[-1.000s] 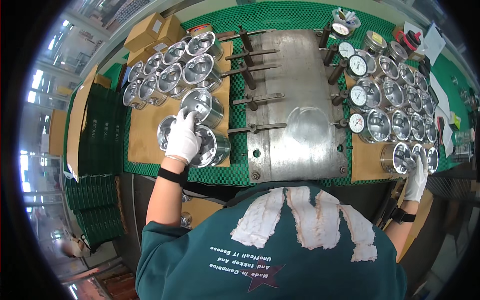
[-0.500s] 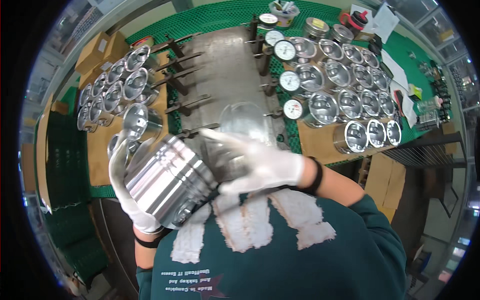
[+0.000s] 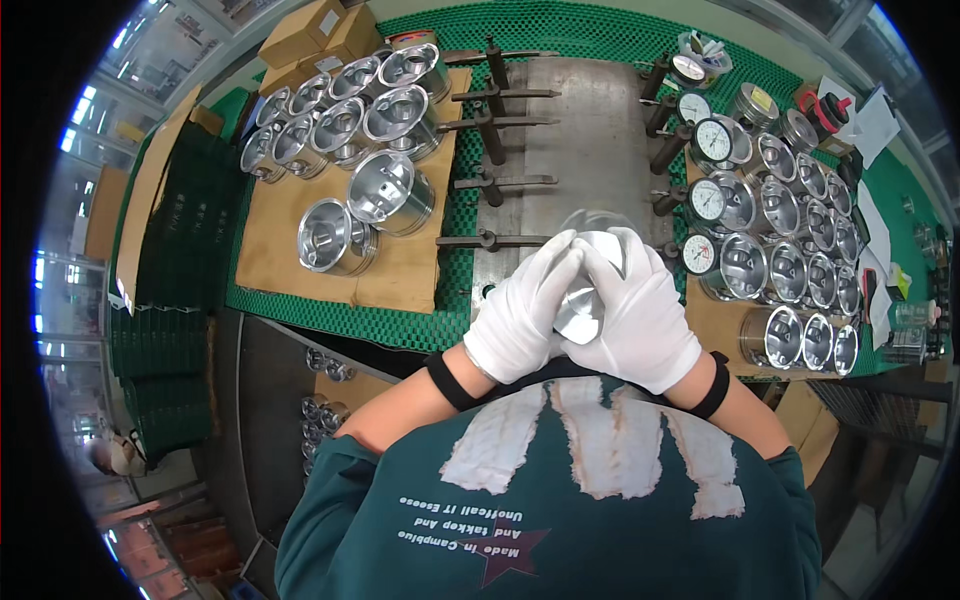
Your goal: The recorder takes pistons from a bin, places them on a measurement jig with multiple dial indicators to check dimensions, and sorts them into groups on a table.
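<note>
A shiny metal piston [image 3: 580, 312] is between my two white-gloved hands, close to my chest over the near end of the steel plate [image 3: 585, 130]. My left hand [image 3: 522, 312] is closed against its left side. From the right, my right hand [image 3: 642, 318] wraps round it, and the fingertips of both hands nearly meet on top. The gloves hide most of the piston's wall. Just beyond the fingers a blurred round rim shows; I cannot tell whether it belongs to this piston.
Dial gauges [image 3: 707, 199] on stands line the plate's right side; clamp-like arms [image 3: 515, 242] reach in from its left. Several pistons [image 3: 392, 190] stand on cardboard [image 3: 400, 275] at left, more [image 3: 742, 265] in rows at right. Boxes [image 3: 303, 30] sit at the back left.
The piston has moved from a tilted hold in my left hand, near the left cardboard, to over the plate. My right hand, apart and blurred before, now grips it too. The view has shifted left.
</note>
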Action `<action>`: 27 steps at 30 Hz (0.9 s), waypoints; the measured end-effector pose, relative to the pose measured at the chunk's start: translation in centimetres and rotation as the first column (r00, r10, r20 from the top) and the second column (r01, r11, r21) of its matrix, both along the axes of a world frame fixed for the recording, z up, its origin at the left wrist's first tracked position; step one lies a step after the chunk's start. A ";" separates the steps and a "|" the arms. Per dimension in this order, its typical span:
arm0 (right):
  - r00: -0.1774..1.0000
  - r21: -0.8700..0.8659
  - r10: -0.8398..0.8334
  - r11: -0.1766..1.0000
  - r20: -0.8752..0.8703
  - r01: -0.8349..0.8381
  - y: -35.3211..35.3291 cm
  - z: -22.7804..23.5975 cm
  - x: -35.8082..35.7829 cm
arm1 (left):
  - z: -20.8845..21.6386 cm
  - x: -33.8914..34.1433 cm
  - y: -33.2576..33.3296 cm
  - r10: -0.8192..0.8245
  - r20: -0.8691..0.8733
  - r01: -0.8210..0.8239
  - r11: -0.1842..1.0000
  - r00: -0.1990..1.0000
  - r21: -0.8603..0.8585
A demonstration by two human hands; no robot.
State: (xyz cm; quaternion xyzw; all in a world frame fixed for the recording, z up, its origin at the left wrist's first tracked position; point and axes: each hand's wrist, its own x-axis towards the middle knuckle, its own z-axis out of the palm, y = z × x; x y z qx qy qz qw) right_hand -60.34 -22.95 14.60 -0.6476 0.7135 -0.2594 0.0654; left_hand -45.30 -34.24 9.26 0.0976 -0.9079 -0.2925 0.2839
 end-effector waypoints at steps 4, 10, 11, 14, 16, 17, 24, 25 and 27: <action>0.997 -0.110 0.028 0.994 0.074 -0.020 0.7 -0.9 -1.2 | -0.7 0.2 -0.4 0.039 0.084 -0.024 0.983 0.996 -0.182; 0.685 0.382 -0.263 0.924 0.680 -0.024 4.8 -5.6 -2.8 | 1.1 -0.8 -0.8 0.060 0.144 -0.023 0.969 0.988 -0.247; 0.485 0.393 -0.284 0.909 0.827 -0.138 4.9 -6.2 -2.9 | 0.9 -1.1 -0.9 0.047 0.140 -0.013 0.971 0.989 -0.238; 0.366 0.394 -0.345 0.917 0.864 -0.068 4.4 -6.8 -1.9 | 0.7 -2.3 -1.4 -0.002 0.121 0.024 0.983 0.993 -0.185; 0.322 0.364 -0.332 0.930 0.886 -0.042 4.3 -7.3 -1.9 | 0.0 -3.0 -1.8 -0.016 0.088 0.031 0.985 0.996 -0.169; 0.284 0.333 -0.314 0.943 0.906 -0.020 4.1 -7.5 -2.0 | -0.4 -3.3 -2.1 -0.022 0.051 0.030 0.987 0.998 -0.155; 0.106 0.366 -0.364 0.931 0.925 0.000 3.8 -8.1 -2.3 | -0.7 -5.0 -2.9 -0.040 0.008 0.041 0.994 0.999 -0.104; 0.150 0.334 -0.335 0.942 0.930 0.037 3.9 -8.5 -2.3 | -0.7 -5.0 -2.9 -0.042 -0.002 0.042 0.993 0.999 -0.107; 0.126 0.371 -0.370 0.929 0.920 0.017 4.0 -7.9 -2.3 | -0.7 -5.0 -3.0 -0.039 -0.004 0.039 0.993 0.999 -0.113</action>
